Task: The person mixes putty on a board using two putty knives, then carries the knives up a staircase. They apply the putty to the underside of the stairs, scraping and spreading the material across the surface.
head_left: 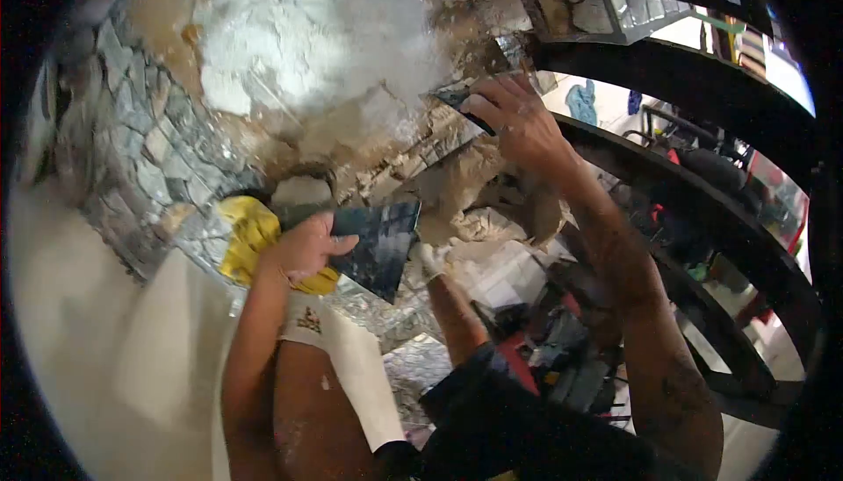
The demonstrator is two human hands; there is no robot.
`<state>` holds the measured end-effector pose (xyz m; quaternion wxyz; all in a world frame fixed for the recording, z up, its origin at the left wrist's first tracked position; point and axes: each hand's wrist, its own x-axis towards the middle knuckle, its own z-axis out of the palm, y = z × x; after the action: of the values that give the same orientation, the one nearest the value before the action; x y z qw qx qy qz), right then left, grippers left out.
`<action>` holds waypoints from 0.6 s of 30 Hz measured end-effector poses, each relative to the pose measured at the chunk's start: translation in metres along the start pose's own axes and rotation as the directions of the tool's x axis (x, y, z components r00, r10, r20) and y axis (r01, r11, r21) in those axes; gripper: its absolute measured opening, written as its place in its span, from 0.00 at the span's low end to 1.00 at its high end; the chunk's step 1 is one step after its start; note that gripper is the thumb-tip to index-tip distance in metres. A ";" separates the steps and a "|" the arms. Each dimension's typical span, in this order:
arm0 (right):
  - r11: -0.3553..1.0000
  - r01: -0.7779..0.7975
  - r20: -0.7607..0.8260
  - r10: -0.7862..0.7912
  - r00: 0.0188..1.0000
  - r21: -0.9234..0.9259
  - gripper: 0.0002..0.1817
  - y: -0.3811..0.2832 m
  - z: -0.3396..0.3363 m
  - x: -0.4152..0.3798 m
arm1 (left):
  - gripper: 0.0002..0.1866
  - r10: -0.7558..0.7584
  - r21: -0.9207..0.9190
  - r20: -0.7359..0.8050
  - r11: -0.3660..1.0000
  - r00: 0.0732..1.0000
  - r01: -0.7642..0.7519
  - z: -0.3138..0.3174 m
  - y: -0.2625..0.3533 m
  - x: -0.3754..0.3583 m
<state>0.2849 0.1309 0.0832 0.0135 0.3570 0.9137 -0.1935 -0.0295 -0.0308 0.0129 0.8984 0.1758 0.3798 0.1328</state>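
My left hand [307, 248] is closed on a dark flat plate [378, 248] with straight, angled edges and pale smears on its face. Bunched yellow cloth [250, 235] lies right behind that hand. Farther up, my right hand [518, 121] grips a second dark thin plate [458, 101], its edge at the border of a white powder heap [307, 33]. The powder spreads over a tan, dusty surface, with a bright glare on it. Most of the right hand's plate is hidden by the fingers.
Broken grey stone pieces [149, 143] cover the left side. Crumpled brown paper [487, 187] lies between my arms. Black curved bars [694, 204] run down the right, with a blue cloth [581, 101] beyond. My legs [316, 402] are below.
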 end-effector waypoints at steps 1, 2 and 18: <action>0.993 0.116 -0.035 -0.116 0.993 -0.006 0.20 -0.002 0.005 0.002 | 0.17 -0.107 0.158 -0.059 0.981 0.992 0.116 0.006 0.017 -0.002; 0.989 0.145 -0.020 -0.146 0.989 -0.026 0.20 -0.007 0.012 0.001 | 0.16 -0.071 0.101 -0.052 0.992 0.996 0.076 0.007 0.018 -0.006; 0.948 0.214 0.197 -0.168 0.966 -0.237 0.14 0.003 0.083 -0.009 | 0.21 0.127 0.415 -0.184 0.909 0.975 -0.040 0.006 0.019 -0.030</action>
<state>0.2845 0.0966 0.0067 0.1205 0.2434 0.9567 -0.1046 -0.0473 -0.0261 0.0433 0.7910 0.3610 0.4824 0.1065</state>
